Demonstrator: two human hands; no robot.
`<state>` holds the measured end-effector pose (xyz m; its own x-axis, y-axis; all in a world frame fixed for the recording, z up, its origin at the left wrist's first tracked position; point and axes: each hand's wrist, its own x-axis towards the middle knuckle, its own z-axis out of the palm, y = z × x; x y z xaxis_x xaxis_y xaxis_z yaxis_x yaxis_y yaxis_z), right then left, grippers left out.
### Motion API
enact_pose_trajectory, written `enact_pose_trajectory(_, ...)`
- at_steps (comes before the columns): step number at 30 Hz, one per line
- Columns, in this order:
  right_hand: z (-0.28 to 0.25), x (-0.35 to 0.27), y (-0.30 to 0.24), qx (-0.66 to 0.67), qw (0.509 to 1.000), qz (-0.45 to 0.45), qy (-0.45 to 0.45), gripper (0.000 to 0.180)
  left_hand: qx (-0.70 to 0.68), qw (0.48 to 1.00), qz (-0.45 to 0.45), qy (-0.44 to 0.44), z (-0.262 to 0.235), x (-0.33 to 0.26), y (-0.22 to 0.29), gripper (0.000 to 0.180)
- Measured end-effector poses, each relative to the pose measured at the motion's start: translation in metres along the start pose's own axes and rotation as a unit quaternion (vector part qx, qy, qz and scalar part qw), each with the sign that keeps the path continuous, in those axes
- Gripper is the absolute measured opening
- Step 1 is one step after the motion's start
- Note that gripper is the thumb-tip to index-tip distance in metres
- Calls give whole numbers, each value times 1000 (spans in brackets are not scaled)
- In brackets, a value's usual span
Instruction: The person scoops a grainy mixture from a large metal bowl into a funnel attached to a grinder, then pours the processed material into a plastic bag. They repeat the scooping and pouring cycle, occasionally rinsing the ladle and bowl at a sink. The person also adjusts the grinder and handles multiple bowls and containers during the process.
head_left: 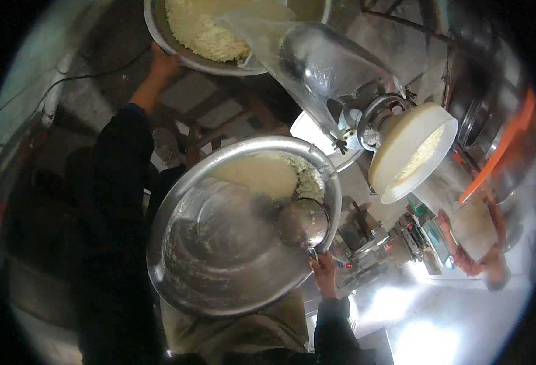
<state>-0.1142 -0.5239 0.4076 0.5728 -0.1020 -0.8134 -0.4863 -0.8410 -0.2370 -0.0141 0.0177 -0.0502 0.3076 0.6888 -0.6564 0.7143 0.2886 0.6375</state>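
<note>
A large metal basin (174, 280) tilts in front of me, with pale yellowish liquid (259, 173) and some curd-like mash (309, 179) along its far side. Inside it, against the right wall, rests a round metal ladle (304, 224). My right hand (324, 277) is closed round the ladle's handle at the basin's right rim. Farther off, my left hand (161, 66) grips the left rim of a second metal basin (219, 68), which holds a heap of pale yellow crumbly mash (204, 30). A clear plastic sleeve (316, 61) hangs between that basin and a grinding machine (374, 118).
A white funnel-shaped hopper (411, 152) with pale contents sits on the machine. Part of a white bucket (313, 131) shows below it. An orange bar (505, 143) slants at the right. Another person (472, 234) is off to the right, near cluttered equipment (411, 237).
</note>
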Motion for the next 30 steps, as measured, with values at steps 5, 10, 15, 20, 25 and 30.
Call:
enact_pose_trajectory(5, 0, 4, 5, -4, 999, 43, -6, 12, 103, 977, 176, -62, -46, 82, -27, 79)
enact_pose_trajectory(10, -2, -2, 0, 36, 998, 58, -5, 12, -66, 993, -34, -87, -11, 57, -42, 85)
enact_pose_trajectory(15, 3, -1, 12, 41, 998, 57, -3, 15, 43, 977, 206, -39, -18, 74, -40, 81)
enact_pose_trajectory(20, 1, -1, 6, -29, 999, 19, -10, 18, 204, 926, 316, -25, -47, 108, -20, 77)
enact_pose_trajectory(25, 3, -1, 7, 56, 998, -1, -6, 20, 0, 975, 110, -195, -77, -37, -35, 65)
enact_pose_trajectory(30, -3, 1, 8, -57, 998, -4, 6, 22, -75, 905, -125, -400, -199, -221, -37, 45)
